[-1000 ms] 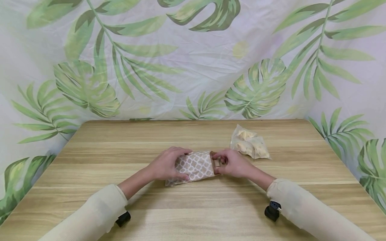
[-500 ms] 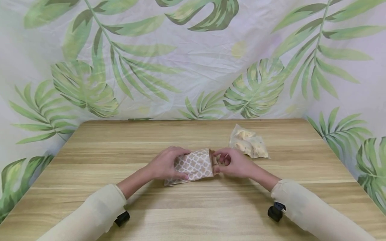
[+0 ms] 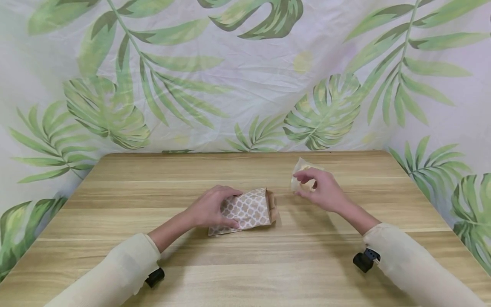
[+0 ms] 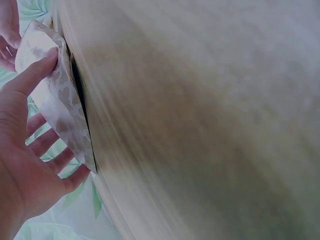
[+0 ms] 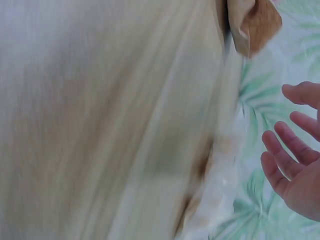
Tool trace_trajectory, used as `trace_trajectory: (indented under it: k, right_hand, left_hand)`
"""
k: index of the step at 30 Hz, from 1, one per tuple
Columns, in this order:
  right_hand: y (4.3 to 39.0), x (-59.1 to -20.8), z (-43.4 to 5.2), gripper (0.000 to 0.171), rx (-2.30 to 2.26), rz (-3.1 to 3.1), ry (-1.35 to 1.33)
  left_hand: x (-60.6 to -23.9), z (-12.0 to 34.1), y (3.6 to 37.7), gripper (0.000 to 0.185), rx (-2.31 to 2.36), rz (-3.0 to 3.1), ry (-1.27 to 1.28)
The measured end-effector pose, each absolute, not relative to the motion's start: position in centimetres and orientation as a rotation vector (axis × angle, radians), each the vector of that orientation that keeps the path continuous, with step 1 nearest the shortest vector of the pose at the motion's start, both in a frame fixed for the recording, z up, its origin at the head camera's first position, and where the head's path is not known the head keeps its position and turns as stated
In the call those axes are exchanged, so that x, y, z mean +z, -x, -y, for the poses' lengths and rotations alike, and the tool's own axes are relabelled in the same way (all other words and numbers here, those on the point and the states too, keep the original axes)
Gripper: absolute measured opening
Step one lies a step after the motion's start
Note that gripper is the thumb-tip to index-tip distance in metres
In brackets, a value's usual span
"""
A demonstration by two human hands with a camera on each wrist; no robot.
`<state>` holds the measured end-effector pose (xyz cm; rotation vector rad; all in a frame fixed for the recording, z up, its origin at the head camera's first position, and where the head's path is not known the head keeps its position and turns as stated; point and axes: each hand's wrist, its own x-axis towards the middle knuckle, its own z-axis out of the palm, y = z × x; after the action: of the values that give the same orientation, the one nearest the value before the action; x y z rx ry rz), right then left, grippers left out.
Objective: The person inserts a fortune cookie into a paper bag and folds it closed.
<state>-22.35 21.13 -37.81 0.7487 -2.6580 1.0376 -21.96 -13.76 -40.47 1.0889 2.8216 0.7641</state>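
Note:
A tan paper bag [image 3: 249, 209] with a white lattice pattern lies on its side, its brown mouth [image 3: 272, 207] gaping to the right. My left hand [image 3: 209, 209] grips its closed end, thumb on the near side and fingers along the far side; the left wrist view shows the thumb pressed on the paper bag [image 4: 57, 100]. Over a clear plastic pouch [image 3: 301, 164] of pale yellow pieces, my right hand [image 3: 326, 192] hovers with bent, spread fingers and nothing between them. It hides most of the pouch. In the right wrist view the pouch [image 5: 215, 200] is blurred, below the fingers.
Both items are on a wood-grain table [image 3: 238, 273] whose far edge meets a leaf-print cloth [image 3: 253, 85]. A black wrist device hangs under each cream sleeve [image 3: 111, 273].
My right hand has left the paper bag's mouth and moved right and away from me, over the pouch. The mouth now gapes wider. My left hand has stayed on the bag.

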Motion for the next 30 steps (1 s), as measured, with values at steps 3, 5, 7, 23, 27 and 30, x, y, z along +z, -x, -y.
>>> trace_trajectory:
  k: [3,5,7,23,27,30]
  right_hand:
    - [22.7,-37.6,-22.2,0.038,1.008,2.671,-0.731]
    - [22.9,-37.4,-23.0,0.04,0.987,2.686,-0.744]
    - [23.0,-37.4,-23.7,0.042,0.966,2.702,-0.763]
    - [24.3,-37.6,-29.3,0.07,0.796,2.824,-0.796]
    - [24.6,-37.8,-30.4,0.079,0.782,2.861,-0.82]
    - [24.7,-38.0,-31.1,0.085,0.795,2.889,-0.833]
  left_hand:
    - [-40.5,13.7,22.0,0.086,0.759,-2.823,-1.095]
    - [-40.6,13.7,22.0,0.085,0.761,-2.819,-1.09]
    - [-40.6,13.6,22.0,0.085,0.756,-2.82,-1.091]
    - [-40.7,13.8,22.0,0.085,0.76,-2.819,-1.104]
    - [-40.8,13.8,22.0,0.085,0.764,-2.816,-1.106]
    - [-40.8,13.8,21.9,0.085,0.763,-2.815,-1.102]
